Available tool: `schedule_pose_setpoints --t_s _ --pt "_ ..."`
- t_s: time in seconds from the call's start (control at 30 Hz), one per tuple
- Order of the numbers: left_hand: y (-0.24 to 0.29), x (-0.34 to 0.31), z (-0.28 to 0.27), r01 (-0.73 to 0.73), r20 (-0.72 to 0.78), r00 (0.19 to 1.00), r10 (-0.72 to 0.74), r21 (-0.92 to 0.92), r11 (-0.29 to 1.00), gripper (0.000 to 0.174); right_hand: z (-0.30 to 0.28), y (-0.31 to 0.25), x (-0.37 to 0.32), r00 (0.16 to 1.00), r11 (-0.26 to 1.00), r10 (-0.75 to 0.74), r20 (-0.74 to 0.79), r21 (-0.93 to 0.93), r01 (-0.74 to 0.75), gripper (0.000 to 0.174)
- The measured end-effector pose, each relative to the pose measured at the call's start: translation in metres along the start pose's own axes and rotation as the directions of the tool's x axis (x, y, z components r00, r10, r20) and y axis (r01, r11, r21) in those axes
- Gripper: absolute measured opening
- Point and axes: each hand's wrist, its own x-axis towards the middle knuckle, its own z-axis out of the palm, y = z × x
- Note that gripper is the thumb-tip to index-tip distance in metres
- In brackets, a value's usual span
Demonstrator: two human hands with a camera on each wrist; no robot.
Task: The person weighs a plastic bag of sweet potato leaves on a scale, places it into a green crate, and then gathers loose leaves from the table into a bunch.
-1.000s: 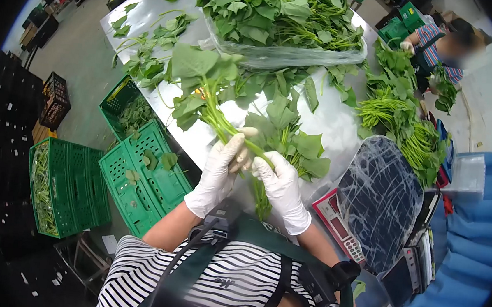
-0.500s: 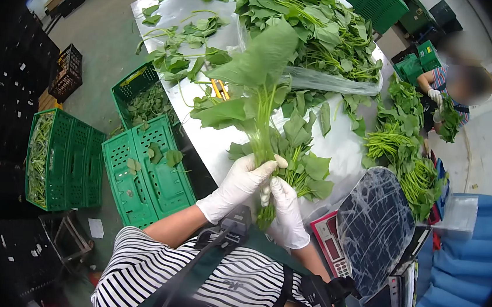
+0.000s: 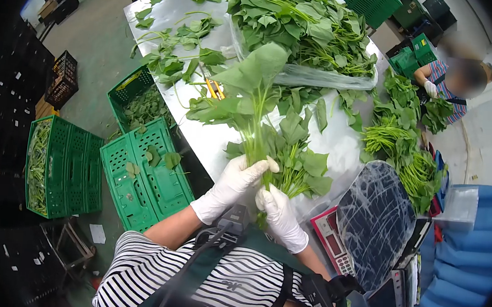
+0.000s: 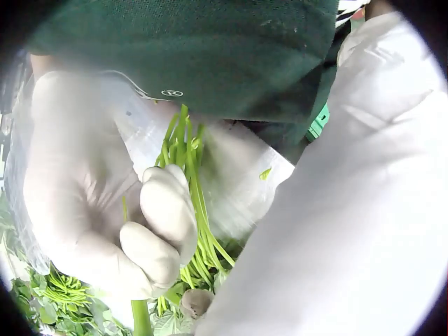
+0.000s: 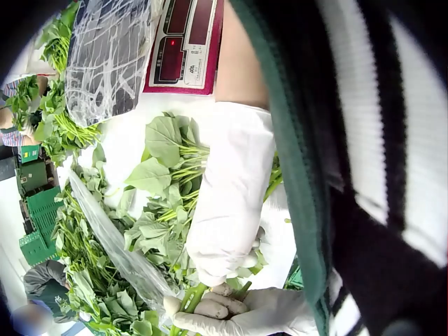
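Note:
My gloved left hand (image 3: 235, 179) grips the stems of a bunch of broad-leaved greens, like sweet potato leaves (image 3: 256, 104), with the leaves pointing away from me. Just below it, my gloved right hand (image 3: 280, 215) has its fingers curled at the lower stems. In the right wrist view its fingertips pinch a green stem (image 5: 194, 297) right beside the left hand (image 5: 252, 315). The left wrist view shows the right hand (image 4: 91, 203) curled round that stem. Another bunch of greens (image 3: 309, 165) lies on the metal table (image 3: 211, 150) behind the hands.
A large pile of greens (image 3: 315, 31) in clear plastic occupies the table's far side. Loose leaves and an orange cutter (image 3: 215, 89) lie at left. A red scale (image 3: 332, 240) with a plastic-covered platform stands right. Green crates (image 3: 147, 174) are left; another person (image 3: 447, 89) handles greens.
The bunch has swung from leaning left to nearly upright, and my left hand has moved right with it. My right hand has shifted lower along the stems. The head view has also shifted.

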Motion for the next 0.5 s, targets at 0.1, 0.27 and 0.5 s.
schedule_pose_setpoints --t_s 0.1,0.27,0.5 --pt "0.002 0.0 -0.002 0.019 -0.026 0.999 -0.019 -0.023 1.0 0.032 0.0 0.008 0.001 0.995 0.981 -0.095 0.003 -0.171 0.094 0.026" --pt "0.007 -0.002 -0.002 0.031 -0.042 0.999 -0.033 -0.045 0.999 0.033 -0.002 0.001 0.0 0.999 0.983 -0.045 0.01 -0.179 0.046 0.021" --pt "0.022 0.009 -0.026 -0.064 -0.169 0.983 0.076 0.078 0.995 0.03 -0.004 0.007 -0.003 0.981 0.848 -0.161 0.103 -0.494 0.191 0.02"
